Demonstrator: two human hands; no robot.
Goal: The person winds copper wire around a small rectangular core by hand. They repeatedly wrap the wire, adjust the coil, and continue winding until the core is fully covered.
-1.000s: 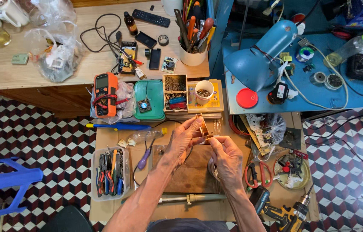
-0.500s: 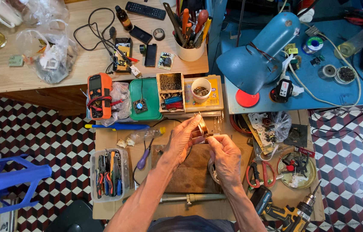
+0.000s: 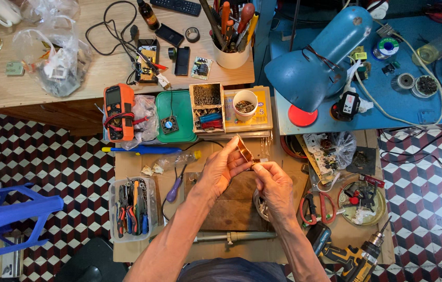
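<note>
My left hand pinches a small brown circuit board, tilted on edge above the low cardboard-covered table. My right hand is closed just below the board's lower end, fingertips touching it; whether something small is in them is hidden. Under both hands lies a dark wooden board. A purple-handled screwdriver rests left of my left wrist.
A clear box of pliers stands at left, red scissors and a yellow drill at right. An orange multimeter, green tray, parts box and white cup lie behind. A blue lamp overhangs, a blue stool far left.
The view has shifted slightly. My hands stay together over the wooden board, and the small board has tilted a little between my fingers.
</note>
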